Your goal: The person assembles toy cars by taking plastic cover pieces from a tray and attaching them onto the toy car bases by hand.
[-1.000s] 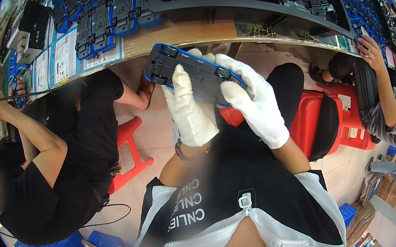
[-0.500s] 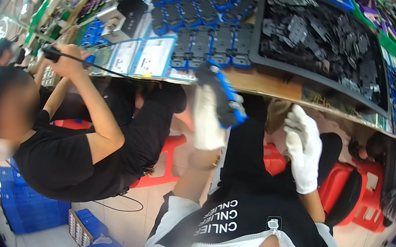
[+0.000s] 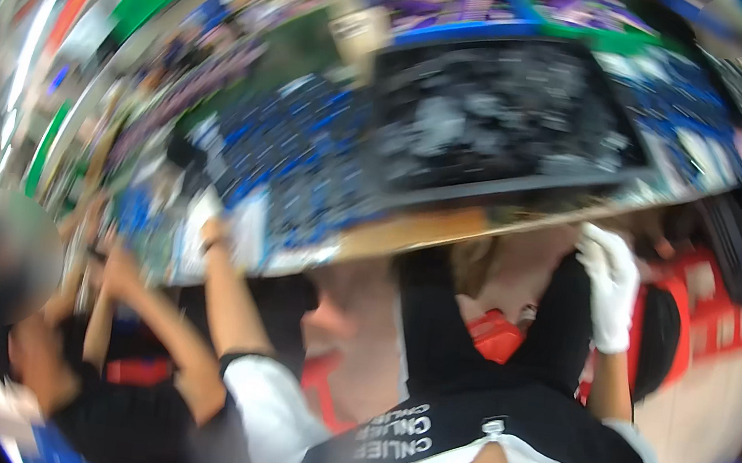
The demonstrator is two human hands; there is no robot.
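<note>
My left hand, in a white glove, reaches far out over the left part of the table. It lies at a dark block-shaped device with a pale part. Blur hides its fingers and whatever they may hold. My right hand, also gloved in white, hangs at the near table edge, fingers stretched out and nothing in them. Rows of black-and-blue plastic housings lie on the table to the right of my left hand.
A big black tray of loose black parts stands in the middle. Behind it are blue bins with purple pieces. At left a co-worker in black sits close to my left arm. Red stools stand below the table at right.
My view has swung left and tilted. My left hand, earlier holding a black-and-blue housing near the table edge, has moved left to the block-shaped device. My right hand stays stretched out.
</note>
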